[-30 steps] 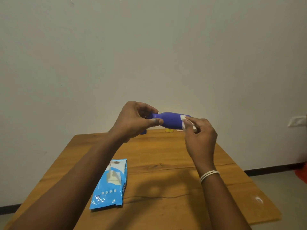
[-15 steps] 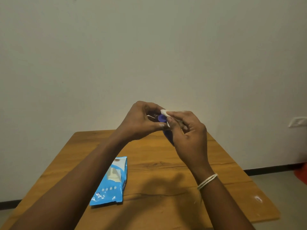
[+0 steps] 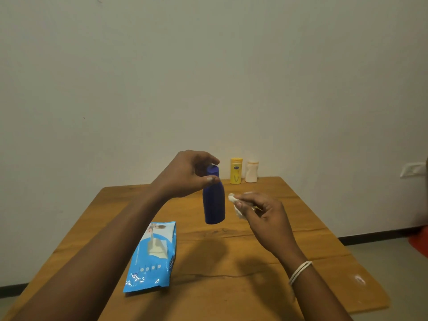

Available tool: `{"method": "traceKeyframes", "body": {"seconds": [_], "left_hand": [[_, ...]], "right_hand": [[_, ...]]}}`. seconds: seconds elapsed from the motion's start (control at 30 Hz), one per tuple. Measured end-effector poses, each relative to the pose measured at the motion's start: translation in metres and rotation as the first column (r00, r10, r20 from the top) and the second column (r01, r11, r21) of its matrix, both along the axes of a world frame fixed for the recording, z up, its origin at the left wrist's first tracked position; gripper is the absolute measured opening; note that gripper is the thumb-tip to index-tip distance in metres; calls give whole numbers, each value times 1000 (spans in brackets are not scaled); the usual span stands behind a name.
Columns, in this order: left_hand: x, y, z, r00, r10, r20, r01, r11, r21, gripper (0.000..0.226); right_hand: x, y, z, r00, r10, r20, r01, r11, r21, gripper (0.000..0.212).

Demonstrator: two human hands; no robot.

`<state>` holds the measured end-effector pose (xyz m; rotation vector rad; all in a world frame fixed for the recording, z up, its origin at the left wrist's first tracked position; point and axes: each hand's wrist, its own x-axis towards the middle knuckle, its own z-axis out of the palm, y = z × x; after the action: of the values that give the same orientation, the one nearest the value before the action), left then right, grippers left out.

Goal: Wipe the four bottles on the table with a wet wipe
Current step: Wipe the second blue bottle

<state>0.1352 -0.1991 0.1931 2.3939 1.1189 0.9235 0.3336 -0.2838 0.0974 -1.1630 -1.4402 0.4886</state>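
Observation:
My left hand (image 3: 188, 174) pinches the cap of a blue bottle (image 3: 214, 200) and holds it upright above the wooden table (image 3: 312, 239). Just to its right, my right hand (image 3: 261, 214) holds a crumpled white wet wipe (image 3: 234, 200), a small gap away from the bottle. A yellow bottle (image 3: 236, 170) and a cream-white bottle (image 3: 251, 171) stand side by side at the table's far edge by the wall. A fourth bottle is not visible.
A blue wet-wipe pack (image 3: 151, 256) lies on the table at the front left with a wipe poking from its opening. A wall socket (image 3: 413, 169) sits on the wall at the right. Something orange (image 3: 420, 242) lies on the floor at the right.
The blue bottle went from lying sideways between both hands to hanging upright from my left hand. My right hand with the wipe came off the bottle and moved right. The view lifted, showing the far bottles.

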Motion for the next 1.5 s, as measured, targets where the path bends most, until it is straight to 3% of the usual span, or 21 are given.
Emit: {"method": "traceKeyframes", "body": {"seconds": [0.17,0.33,0.47,0.63,0.8,1.07,1.33,1.5], "left_hand": [[1,32,-37,979,110,-171,-114,993,-11,35],[30,101,-48,976,128,-178,-136,990,-38,35],[66,182,-48,970,178,-165,-189,980,-54,35],[95,274,-71,946,188,-264,-204,978,-35,37],[107,331,-103,917,193,-348,-228,971,-64,34],[109,364,-120,903,196,-383,-233,971,-52,40],[106,365,-123,903,196,-382,-213,977,-3,35],[106,363,-123,921,205,-331,-223,975,-17,48]], "right_hand": [[-5,12,-22,990,141,2,-140,986,-88,16],[-9,39,-62,978,196,-72,-204,967,-149,17],[-3,68,-78,970,198,-140,-223,956,-190,18],[15,107,-91,971,141,-193,-180,963,-202,20],[33,144,-96,985,94,-141,-125,966,-228,23],[53,184,-95,997,-21,-80,3,976,-216,25],[55,171,-107,988,-14,-155,-18,979,-202,25],[81,165,-103,978,-113,-174,71,970,-231,22]]}}
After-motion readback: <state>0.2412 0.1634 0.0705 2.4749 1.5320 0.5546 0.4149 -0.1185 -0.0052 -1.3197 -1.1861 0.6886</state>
